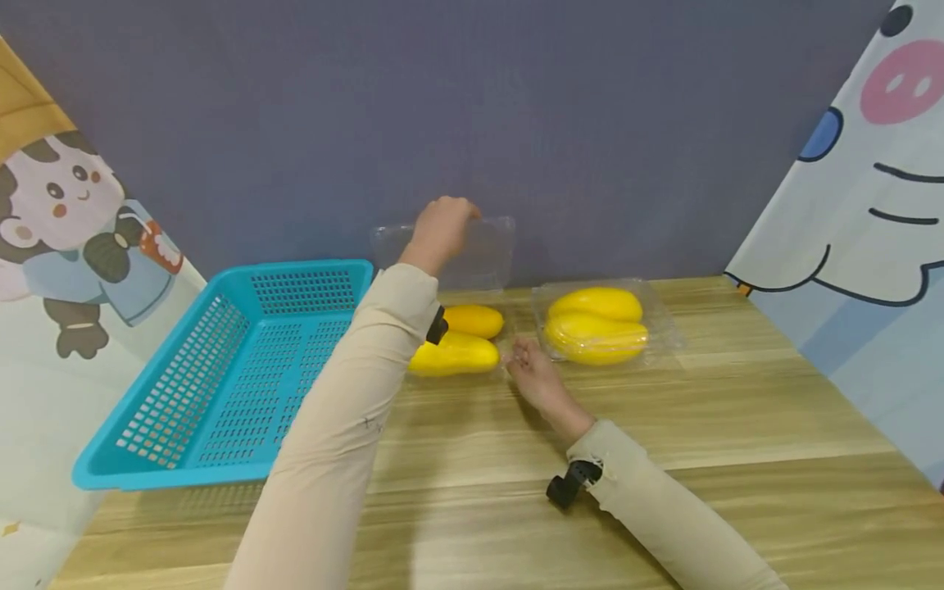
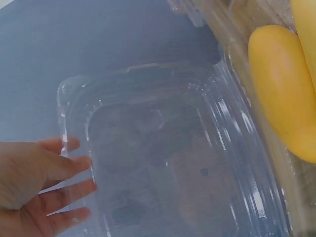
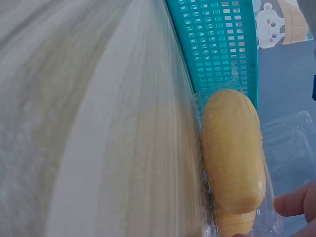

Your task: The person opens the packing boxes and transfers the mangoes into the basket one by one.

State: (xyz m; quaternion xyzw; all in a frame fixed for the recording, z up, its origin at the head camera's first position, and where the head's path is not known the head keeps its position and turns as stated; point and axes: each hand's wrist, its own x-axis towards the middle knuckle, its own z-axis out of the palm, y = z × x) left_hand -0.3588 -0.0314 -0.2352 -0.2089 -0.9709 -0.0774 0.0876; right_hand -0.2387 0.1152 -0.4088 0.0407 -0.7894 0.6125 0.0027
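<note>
My left hand [image 1: 442, 231] grips the free edge of a clear plastic lid [image 2: 148, 163], which stands upright against the backdrop. The lid belongs to a clear plastic box holding two smooth, elongated yellow fruits [image 1: 472, 354], partly hidden by my left forearm. My right hand [image 1: 537, 375] is at the right end of this box [image 3: 203, 197], with its fingertips curled at the end wall; only part of the hand shows in the right wrist view. To the right, a second clear plastic box [image 1: 664, 328] covers two more yellow fruits [image 1: 597, 340].
A turquoise perforated basket [image 1: 177, 477] stands left of the boxes, its right side behind my left sleeve. The wood-grain table [image 1: 737, 410] meets a grey-blue backdrop [image 1: 590, 123] behind the boxes. Cartoon-printed panels [image 1: 885, 188] flank both sides.
</note>
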